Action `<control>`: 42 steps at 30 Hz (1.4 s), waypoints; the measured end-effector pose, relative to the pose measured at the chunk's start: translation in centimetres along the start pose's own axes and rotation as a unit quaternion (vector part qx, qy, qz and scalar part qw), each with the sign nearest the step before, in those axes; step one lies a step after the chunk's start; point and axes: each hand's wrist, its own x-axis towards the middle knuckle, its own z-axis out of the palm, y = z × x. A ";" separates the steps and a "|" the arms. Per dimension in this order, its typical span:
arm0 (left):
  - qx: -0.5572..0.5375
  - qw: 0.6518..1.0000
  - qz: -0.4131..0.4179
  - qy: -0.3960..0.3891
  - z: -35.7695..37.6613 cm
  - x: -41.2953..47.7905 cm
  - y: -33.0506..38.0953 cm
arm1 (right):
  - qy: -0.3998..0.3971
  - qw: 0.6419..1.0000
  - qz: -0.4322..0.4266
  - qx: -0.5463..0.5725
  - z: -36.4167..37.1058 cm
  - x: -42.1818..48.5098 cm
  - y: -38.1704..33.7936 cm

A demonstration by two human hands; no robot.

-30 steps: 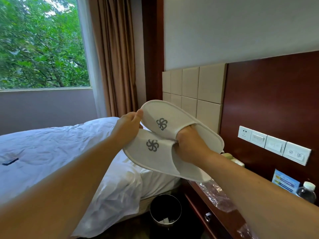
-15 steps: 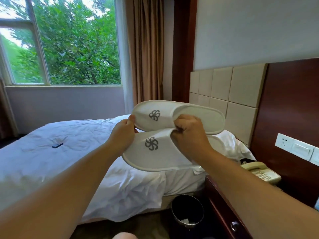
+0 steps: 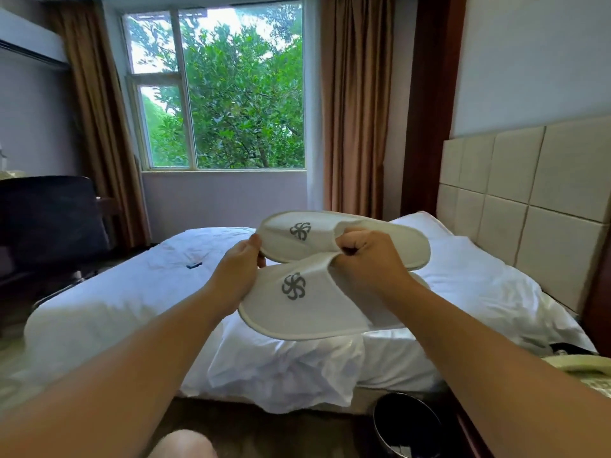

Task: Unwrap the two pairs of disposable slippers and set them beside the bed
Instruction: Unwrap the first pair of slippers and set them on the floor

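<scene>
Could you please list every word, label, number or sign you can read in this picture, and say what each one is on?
No words or numbers can be read here.
On the upper slipper: a grey pinwheel emblem, no letters.
On the lower slipper: the same emblem, no letters.
On the blue thing on the bed: too small to read.
On the phone: blurred and cut off, unreadable.

The near slipper (image 3: pixel 307 312) and the far slipper (image 3: pixel 334 234), both white with a grey pinwheel logo, were held overlapping above the bed (image 3: pixel 125 312). The left hand (image 3: pixel 238 276) gripped the far slipper's toe edge. The right hand (image 3: pixel 367 259) pinched the near slipper's upper at its opening. A black bin (image 3: pixel 406 424) stood on the floor.
</scene>
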 end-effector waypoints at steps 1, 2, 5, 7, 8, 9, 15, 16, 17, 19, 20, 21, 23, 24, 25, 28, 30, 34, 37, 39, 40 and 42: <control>0.003 1.000 -0.003 0.009 0.0 -0.3 -0.1 | -0.006 1.000 0.010 0.006 -0.1 0.1 0.3; 0.000 1.000 -0.009 0.018 -0.1 -0.6 -0.1 | -0.017 1.000 0.014 0.015 0.0 0.3 0.5; -0.024 0.999 -0.026 0.030 -1.6 -0.9 -0.6 | -0.048 0.996 0.001 0.071 1.5 0.8 -0.3; -0.027 0.998 -0.020 0.051 -3.0 -0.8 -1.2 | -0.056 0.994 -0.017 0.096 2.8 1.1 -1.0; -0.024 0.997 -0.017 0.065 -3.6 -0.7 -1.6 | -0.059 0.993 -0.025 0.095 3.5 1.3 -1.3; -0.021 0.997 -0.020 0.077 -4.3 -0.7 -2.1 | -0.062 0.993 -0.030 0.095 4.2 1.5 -1.5; 0.014 0.984 -0.031 0.173 -8.5 -0.8 -7.2 | -0.090 0.994 -0.034 -0.059 11.4 3.8 -1.8; 0.017 0.981 -0.027 0.189 -9.3 -0.8 -8.1 | -0.091 0.989 -0.043 -0.112 13.0 4.2 -1.9; 0.018 0.979 -0.024 0.202 -10.2 -0.6 -9.1 | -0.097 0.985 -0.032 -0.142 14.7 4.7 -2.1; 0.014 0.975 -0.030 0.221 -12.0 -0.1 -11.1 | -0.117 0.985 0.033 -0.121 18.1 5.8 -2.4; 0.010 0.973 -0.039 0.228 -12.9 0.3 -12.1 | -0.129 0.986 0.068 -0.084 19.7 6.4 -2.6; 0.005 0.970 -0.052 0.236 -13.9 0.8 -13.1 | -0.142 0.983 0.105 -0.039 21.4 7.1 -3.0; -0.003 0.964 -0.080 0.252 -16.0 1.8 -15.3 | -0.171 0.967 0.187 0.038 24.8 8.3 -3.7; -0.003 0.961 -0.091 0.259 -17.0 2.2 -16.5 | -0.185 0.954 0.226 0.065 26.5 8.9 -4.1; -0.002 0.958 -0.104 0.267 -18.1 2.6 -17.7 | -0.201 0.941 0.258 0.088 28.3 9.3 -4.3; -0.008 0.944 -0.145 0.296 -21.2 3.1 -21.8 | -0.244 0.904 0.326 0.130 34.1 10.0 -4.8; -0.009 0.931 -0.167 0.325 -23.0 3.0 -24.7 | -0.267 0.880 0.364 0.146 37.9 10.0 -4.8; -0.022 0.910 -0.217 0.354 -26.1 1.8 -30.7 | -0.330 0.819 0.429 0.194 45.2 8.8 -5.5; -0.068 0.887 -0.299 0.346 -27.8 1.2 -35.1 | -0.345 0.793 0.459 0.204 49.6 7.6 -5.2; -0.104 0.876 -0.357 0.309 -28.5 0.7 -38.2 | -0.363 0.775 0.475 0.206 52.3 6.9 -4.2; -0.119 0.870 -0.386 0.283 -28.6 0.5 -39.7 | -0.369 0.766 0.482 0.211 53.8 6.5 -3.5; -0.174 0.836 -0.465 0.235 -28.0 0.1 -43.1 | -0.379 0.749 0.501 0.209 57.1 5.1 -0.8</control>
